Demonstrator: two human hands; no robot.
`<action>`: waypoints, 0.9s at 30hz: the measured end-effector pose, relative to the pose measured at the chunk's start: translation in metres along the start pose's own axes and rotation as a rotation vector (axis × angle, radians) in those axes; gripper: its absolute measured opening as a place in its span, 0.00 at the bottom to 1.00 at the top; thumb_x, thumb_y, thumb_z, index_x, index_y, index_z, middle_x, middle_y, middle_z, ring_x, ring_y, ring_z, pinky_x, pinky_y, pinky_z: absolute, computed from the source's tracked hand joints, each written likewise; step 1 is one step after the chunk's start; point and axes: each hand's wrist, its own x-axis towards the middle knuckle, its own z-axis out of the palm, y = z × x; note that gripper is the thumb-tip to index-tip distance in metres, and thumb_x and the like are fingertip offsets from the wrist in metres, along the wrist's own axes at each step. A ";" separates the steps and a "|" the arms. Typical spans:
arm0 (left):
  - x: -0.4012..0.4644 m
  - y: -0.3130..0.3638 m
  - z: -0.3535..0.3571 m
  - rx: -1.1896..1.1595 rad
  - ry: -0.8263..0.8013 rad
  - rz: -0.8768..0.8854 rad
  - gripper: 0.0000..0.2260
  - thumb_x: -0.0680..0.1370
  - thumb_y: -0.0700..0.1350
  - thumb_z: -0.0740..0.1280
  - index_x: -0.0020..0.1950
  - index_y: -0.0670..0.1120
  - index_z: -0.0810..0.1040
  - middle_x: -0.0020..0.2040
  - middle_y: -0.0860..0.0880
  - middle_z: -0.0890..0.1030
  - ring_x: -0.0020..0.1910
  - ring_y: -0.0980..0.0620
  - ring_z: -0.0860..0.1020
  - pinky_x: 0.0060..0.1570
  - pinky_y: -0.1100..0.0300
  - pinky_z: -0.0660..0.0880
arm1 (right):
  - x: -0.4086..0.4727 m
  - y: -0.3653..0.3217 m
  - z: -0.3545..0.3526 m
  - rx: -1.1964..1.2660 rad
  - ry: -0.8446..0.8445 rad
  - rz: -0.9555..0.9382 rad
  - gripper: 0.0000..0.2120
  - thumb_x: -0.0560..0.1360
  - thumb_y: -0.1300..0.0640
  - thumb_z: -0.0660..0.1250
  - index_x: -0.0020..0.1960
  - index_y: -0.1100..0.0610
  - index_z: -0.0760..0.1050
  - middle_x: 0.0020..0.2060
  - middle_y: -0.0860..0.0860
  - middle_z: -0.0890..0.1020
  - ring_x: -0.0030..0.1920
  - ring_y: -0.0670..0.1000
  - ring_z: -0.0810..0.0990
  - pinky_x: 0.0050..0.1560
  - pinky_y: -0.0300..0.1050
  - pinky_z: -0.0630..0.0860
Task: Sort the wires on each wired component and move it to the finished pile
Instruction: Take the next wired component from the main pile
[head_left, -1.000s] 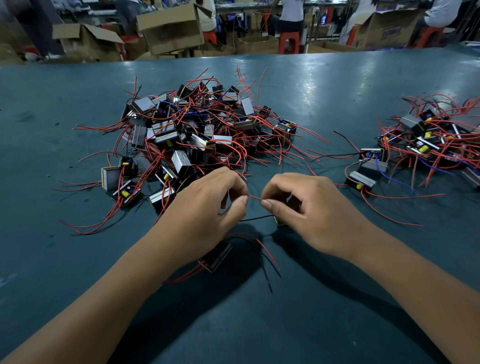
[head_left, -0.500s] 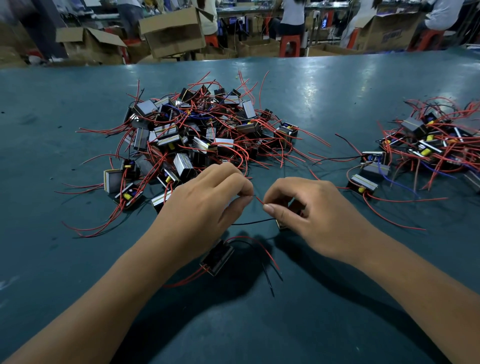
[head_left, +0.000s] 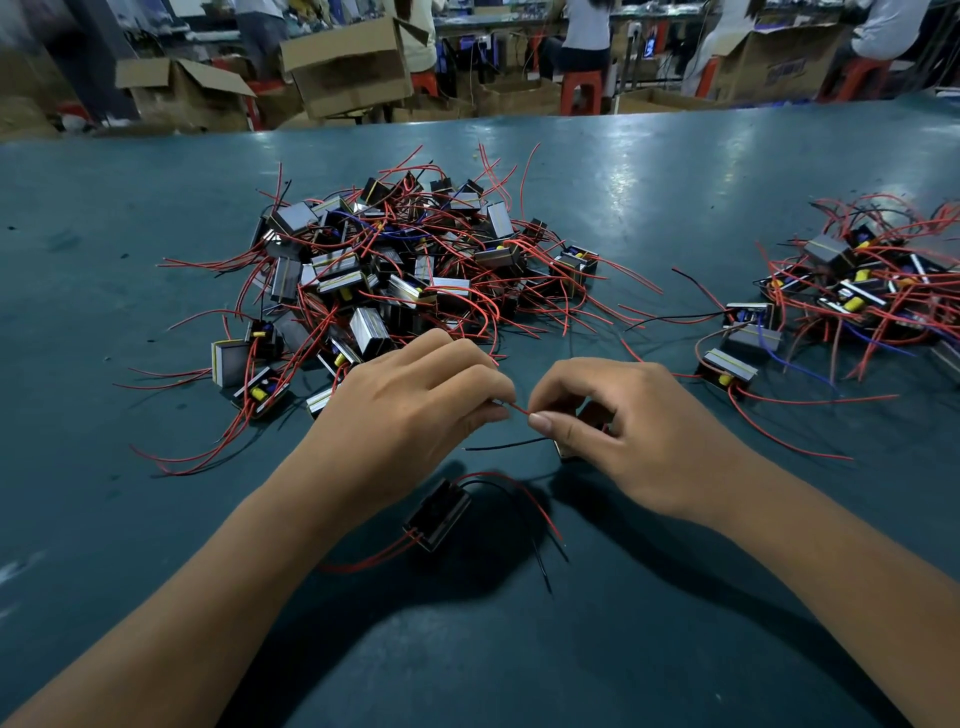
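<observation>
My left hand (head_left: 415, 410) and my right hand (head_left: 623, 431) meet over the green table (head_left: 675, 649), both pinching a thin red wire (head_left: 519, 409) between thumb and fingers. Under my right palm a small dark wired component (head_left: 589, 415) is partly hidden, and a black wire (head_left: 506, 445) runs left from it. Another black component (head_left: 438, 515) with red and black leads lies on the table below my left wrist. A big tangled pile of components (head_left: 405, 265) with red wires sits behind my hands. A second pile (head_left: 852, 291) lies at the right.
Cardboard boxes (head_left: 348, 65) and red stools (head_left: 587, 91) stand beyond the table's far edge, where seated people work. Loose red wires spread from both piles across the table surface.
Both hands have stayed close together on the red wire, shifting only slightly. The component below my left wrist has not moved.
</observation>
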 end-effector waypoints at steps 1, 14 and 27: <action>0.000 0.000 0.000 0.002 0.004 0.005 0.08 0.82 0.44 0.67 0.49 0.41 0.83 0.46 0.47 0.81 0.44 0.45 0.78 0.38 0.51 0.77 | 0.000 0.000 0.000 -0.001 -0.005 -0.003 0.03 0.78 0.55 0.69 0.46 0.51 0.78 0.36 0.39 0.78 0.39 0.44 0.78 0.40 0.30 0.68; 0.001 0.005 0.000 0.036 0.009 -0.040 0.10 0.82 0.45 0.63 0.47 0.43 0.82 0.44 0.49 0.80 0.43 0.45 0.78 0.36 0.54 0.74 | -0.001 -0.001 0.002 -0.053 0.023 -0.029 0.04 0.78 0.56 0.70 0.44 0.52 0.77 0.35 0.40 0.77 0.38 0.41 0.76 0.38 0.28 0.66; -0.001 0.001 0.002 -0.142 -0.062 -0.185 0.11 0.82 0.50 0.61 0.48 0.46 0.79 0.44 0.59 0.73 0.44 0.53 0.74 0.38 0.48 0.75 | -0.001 -0.002 0.002 -0.083 0.048 -0.036 0.06 0.77 0.56 0.70 0.42 0.53 0.75 0.35 0.44 0.78 0.38 0.46 0.77 0.38 0.37 0.70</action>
